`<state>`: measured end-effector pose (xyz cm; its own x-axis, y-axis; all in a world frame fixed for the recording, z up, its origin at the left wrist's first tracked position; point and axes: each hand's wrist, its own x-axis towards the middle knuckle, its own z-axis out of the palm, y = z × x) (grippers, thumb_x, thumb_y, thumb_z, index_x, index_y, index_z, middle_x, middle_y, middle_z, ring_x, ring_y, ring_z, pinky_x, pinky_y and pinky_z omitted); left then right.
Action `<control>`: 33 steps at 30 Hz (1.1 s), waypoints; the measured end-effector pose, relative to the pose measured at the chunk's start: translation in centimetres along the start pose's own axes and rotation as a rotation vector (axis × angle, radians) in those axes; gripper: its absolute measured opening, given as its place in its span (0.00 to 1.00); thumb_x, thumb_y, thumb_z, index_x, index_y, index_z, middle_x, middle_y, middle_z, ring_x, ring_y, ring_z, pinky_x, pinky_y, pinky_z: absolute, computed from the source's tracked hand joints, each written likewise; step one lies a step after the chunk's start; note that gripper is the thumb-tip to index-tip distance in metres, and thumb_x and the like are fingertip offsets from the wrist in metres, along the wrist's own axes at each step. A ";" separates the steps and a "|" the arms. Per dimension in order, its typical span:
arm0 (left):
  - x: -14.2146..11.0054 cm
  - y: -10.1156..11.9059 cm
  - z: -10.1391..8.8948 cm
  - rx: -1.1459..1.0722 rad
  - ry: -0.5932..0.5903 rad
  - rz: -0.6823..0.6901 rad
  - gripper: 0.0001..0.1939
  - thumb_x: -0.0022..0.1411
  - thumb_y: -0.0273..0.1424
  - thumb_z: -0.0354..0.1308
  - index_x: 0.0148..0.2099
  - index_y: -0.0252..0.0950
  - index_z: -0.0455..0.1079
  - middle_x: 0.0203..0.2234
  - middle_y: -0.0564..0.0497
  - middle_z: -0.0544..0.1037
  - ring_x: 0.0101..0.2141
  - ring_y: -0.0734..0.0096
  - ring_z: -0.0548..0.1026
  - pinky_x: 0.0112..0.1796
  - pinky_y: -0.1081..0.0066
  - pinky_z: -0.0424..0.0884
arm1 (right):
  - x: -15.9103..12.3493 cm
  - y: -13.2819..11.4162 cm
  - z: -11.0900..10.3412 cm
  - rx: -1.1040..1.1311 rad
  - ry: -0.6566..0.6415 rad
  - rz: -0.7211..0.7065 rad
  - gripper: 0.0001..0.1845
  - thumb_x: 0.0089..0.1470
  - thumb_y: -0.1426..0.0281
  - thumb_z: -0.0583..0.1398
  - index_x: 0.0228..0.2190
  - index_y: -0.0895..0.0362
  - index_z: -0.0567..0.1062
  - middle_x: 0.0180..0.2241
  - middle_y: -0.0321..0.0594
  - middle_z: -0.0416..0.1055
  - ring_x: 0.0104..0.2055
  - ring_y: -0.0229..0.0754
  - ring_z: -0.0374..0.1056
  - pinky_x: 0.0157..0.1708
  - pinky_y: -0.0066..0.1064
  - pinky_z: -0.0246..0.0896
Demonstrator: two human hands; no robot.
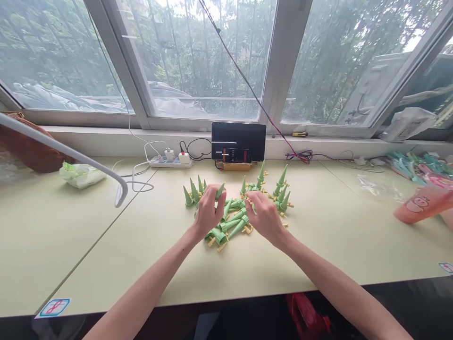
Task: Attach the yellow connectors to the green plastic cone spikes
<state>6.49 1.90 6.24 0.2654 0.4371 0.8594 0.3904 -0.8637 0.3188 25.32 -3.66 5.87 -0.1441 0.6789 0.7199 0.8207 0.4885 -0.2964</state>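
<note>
My left hand (208,212) is closed round a green plastic cone (220,191), whose pointed tip shows above the fingers. Opposite it, my right hand (264,215) is curled with thumb and fingertips drawn together; whatever they hold, if anything, is hidden. Between and below the hands lies a loose heap of green cones (235,223) on their sides, with small yellow pegs (222,246) among them. Several green cones (194,191) stand upright to the left. More upright cones (282,177) stand behind and to the right, with yellow pieces beside them.
Behind the heap, a phone (236,155) leans against a black tablet (260,139). A power strip (171,163) with white cables lies back left, near a wrapped packet (82,175). A white lamp arm (122,193) juts in from the left. A pink cup (421,203) is at right.
</note>
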 end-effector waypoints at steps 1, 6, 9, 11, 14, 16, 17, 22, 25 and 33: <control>-0.1 -0.1 0.3 -0.009 0.027 -0.028 0.06 0.72 0.27 0.47 0.40 0.38 0.62 0.34 0.48 0.74 0.37 0.66 0.74 0.38 0.66 0.71 | -0.3 0.6 -0.6 -0.028 0.071 0.054 0.08 0.67 0.72 0.53 0.43 0.57 0.72 0.39 0.44 0.74 0.35 0.43 0.71 0.31 0.30 0.63; -1.5 -0.4 0.4 -0.043 -0.067 -0.067 0.09 0.73 0.30 0.46 0.37 0.39 0.61 0.31 0.49 0.73 0.33 0.67 0.72 0.35 0.66 0.70 | 0.0 4.3 -1.9 -0.038 -0.074 0.320 0.16 0.61 0.66 0.60 0.49 0.58 0.72 0.43 0.47 0.75 0.30 0.42 0.70 0.31 0.32 0.63; -1.9 -0.5 -0.3 -0.037 -0.113 -0.123 0.11 0.73 0.33 0.45 0.36 0.39 0.61 0.30 0.48 0.72 0.32 0.67 0.72 0.34 0.66 0.71 | 0.5 5.3 -1.7 0.062 -0.225 0.368 0.07 0.62 0.71 0.56 0.36 0.57 0.75 0.33 0.42 0.77 0.28 0.42 0.68 0.32 0.31 0.62; -1.9 -0.6 -0.6 -0.014 -0.069 -0.169 0.12 0.73 0.35 0.44 0.36 0.39 0.61 0.30 0.48 0.73 0.31 0.67 0.73 0.33 0.66 0.71 | 0.9 4.8 -1.6 0.085 -0.224 0.359 0.11 0.62 0.72 0.55 0.28 0.56 0.73 0.27 0.40 0.74 0.27 0.42 0.67 0.30 0.31 0.60; -1.9 -0.7 -0.7 0.020 0.017 -0.198 0.12 0.73 0.36 0.44 0.37 0.39 0.62 0.28 0.50 0.73 0.28 0.69 0.72 0.31 0.68 0.70 | 2.7 3.1 -1.1 0.064 -0.108 0.293 0.11 0.63 0.71 0.56 0.27 0.56 0.71 0.26 0.39 0.72 0.28 0.42 0.67 0.33 0.31 0.59; -1.9 -0.8 -0.6 0.036 0.042 -0.205 0.12 0.73 0.36 0.45 0.37 0.39 0.62 0.27 0.51 0.72 0.27 0.70 0.71 0.31 0.69 0.69 | 4.6 1.9 -0.2 0.080 -0.086 0.221 0.10 0.64 0.71 0.55 0.30 0.57 0.71 0.29 0.41 0.73 0.30 0.42 0.67 0.34 0.30 0.59; -2.0 -0.9 -0.5 0.041 0.043 -0.207 0.12 0.73 0.36 0.45 0.37 0.39 0.62 0.27 0.51 0.72 0.27 0.70 0.70 0.31 0.69 0.68 | 5.7 1.4 0.5 0.080 -0.108 0.201 0.11 0.65 0.71 0.54 0.30 0.57 0.71 0.30 0.42 0.73 0.31 0.42 0.67 0.34 0.29 0.58; -2.2 -1.3 -0.3 0.057 0.025 -0.221 0.13 0.73 0.37 0.45 0.34 0.39 0.60 0.26 0.51 0.71 0.27 0.70 0.70 0.30 0.69 0.67 | 9.8 1.3 5.5 0.073 -0.295 0.213 0.09 0.66 0.71 0.55 0.33 0.58 0.72 0.33 0.42 0.75 0.35 0.41 0.68 0.36 0.27 0.56; -2.3 -1.5 -0.2 0.074 0.028 -0.235 0.14 0.73 0.37 0.45 0.34 0.39 0.60 0.26 0.51 0.71 0.25 0.70 0.69 0.30 0.69 0.67 | 10.3 2.2 7.7 0.073 -0.342 0.239 0.09 0.64 0.73 0.57 0.32 0.59 0.74 0.32 0.43 0.76 0.35 0.41 0.70 0.35 0.27 0.56; -1.9 -1.2 -0.2 0.078 -0.005 -0.234 0.12 0.73 0.35 0.47 0.35 0.39 0.63 0.26 0.52 0.70 0.27 0.69 0.68 0.31 0.68 0.66 | 8.7 3.0 7.0 0.096 -0.340 0.259 0.10 0.64 0.69 0.60 0.44 0.61 0.75 0.40 0.46 0.78 0.35 0.41 0.71 0.39 0.28 0.61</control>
<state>5.36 2.07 4.23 0.1644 0.6241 0.7639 0.5082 -0.7173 0.4767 22.64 7.51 6.88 -0.1275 0.9195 0.3718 0.8009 0.3166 -0.5083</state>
